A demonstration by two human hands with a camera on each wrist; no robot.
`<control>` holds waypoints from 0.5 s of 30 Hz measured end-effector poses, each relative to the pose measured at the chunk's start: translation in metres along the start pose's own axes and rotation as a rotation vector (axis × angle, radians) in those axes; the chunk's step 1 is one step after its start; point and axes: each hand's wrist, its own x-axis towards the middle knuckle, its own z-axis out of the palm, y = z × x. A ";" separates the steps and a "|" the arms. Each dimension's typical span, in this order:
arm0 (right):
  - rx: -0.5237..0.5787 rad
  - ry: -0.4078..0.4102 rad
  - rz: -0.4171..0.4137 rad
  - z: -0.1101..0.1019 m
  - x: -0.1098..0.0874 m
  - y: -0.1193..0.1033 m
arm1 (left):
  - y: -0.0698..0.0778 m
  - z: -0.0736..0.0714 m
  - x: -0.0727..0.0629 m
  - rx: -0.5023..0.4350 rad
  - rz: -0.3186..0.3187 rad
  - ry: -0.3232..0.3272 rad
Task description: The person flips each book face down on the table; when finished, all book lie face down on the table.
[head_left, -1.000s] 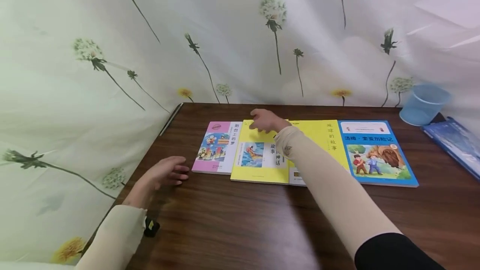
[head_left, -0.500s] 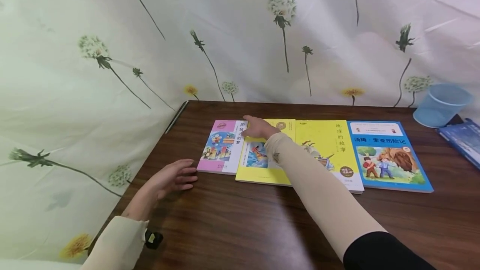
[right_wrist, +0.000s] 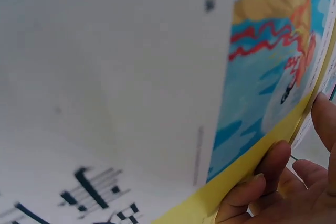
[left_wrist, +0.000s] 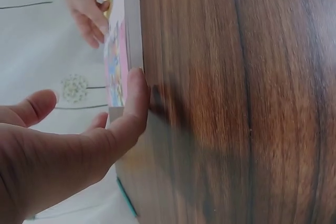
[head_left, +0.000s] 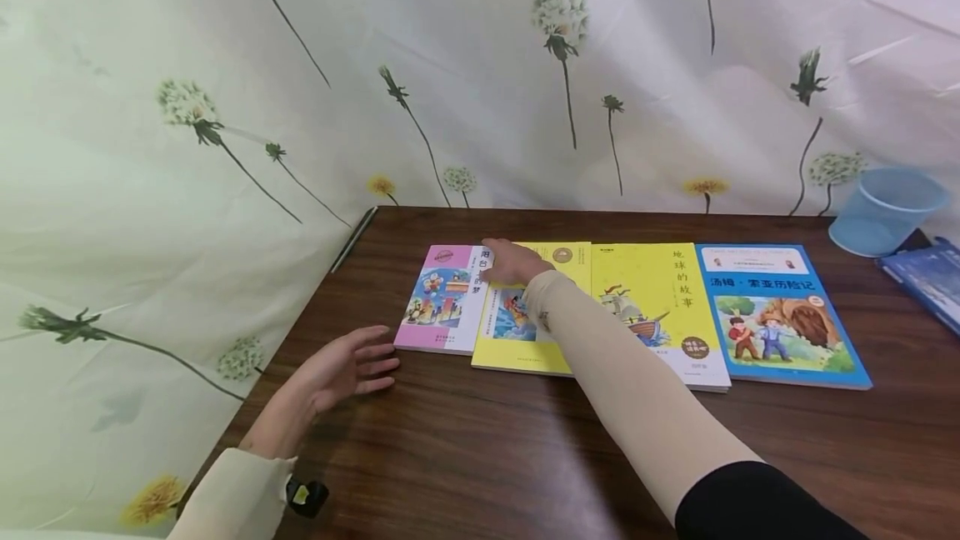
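Note:
Four books lie side by side in a row: a pink-and-white book (head_left: 435, 311), a yellow book with a blue picture (head_left: 517, 352), a yellow ship-covered book (head_left: 637, 273) and a blue book (head_left: 780, 315). My right hand (head_left: 513, 262) reaches over the first yellow book's upper left corner, its fingertips (right_wrist: 275, 163) at the yellow border in the right wrist view. That hand and sleeve cover part of this book. My left hand (head_left: 345, 369) hovers beside the pink book's lower left corner, fingers extended; in the left wrist view a fingertip (left_wrist: 137, 80) overlaps the book's edge.
A light blue plastic cup (head_left: 885, 211) stands at the back right, with a dark blue book (head_left: 926, 273) by it at the table's side. Behind the brown wooden table (head_left: 450, 440) hangs a white dandelion-patterned curtain (head_left: 465, 65).
My right hand has come left and down onto the first yellow book's upper left corner. My left hand's fingers have spread a little. The view has shifted slightly.

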 end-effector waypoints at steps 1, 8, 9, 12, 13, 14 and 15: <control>-0.005 -0.004 0.001 0.000 0.001 -0.001 | 0.000 0.000 -0.001 -0.018 0.001 0.000; -0.040 -0.023 -0.016 -0.001 0.002 -0.002 | -0.004 0.002 -0.006 -0.124 0.007 0.010; -0.045 -0.023 -0.024 -0.001 0.002 -0.002 | -0.004 0.002 -0.006 -0.129 0.006 0.015; -0.011 -0.038 -0.005 -0.002 0.003 -0.003 | -0.005 0.002 -0.004 -0.136 0.002 0.038; 0.003 -0.041 0.006 -0.003 0.003 -0.003 | -0.004 0.002 -0.003 -0.135 0.001 0.043; 0.015 -0.044 0.016 -0.004 0.003 -0.003 | -0.003 0.002 -0.002 -0.136 0.000 0.047; 0.025 -0.047 0.027 -0.005 0.003 -0.003 | -0.003 0.001 -0.002 -0.137 -0.003 0.052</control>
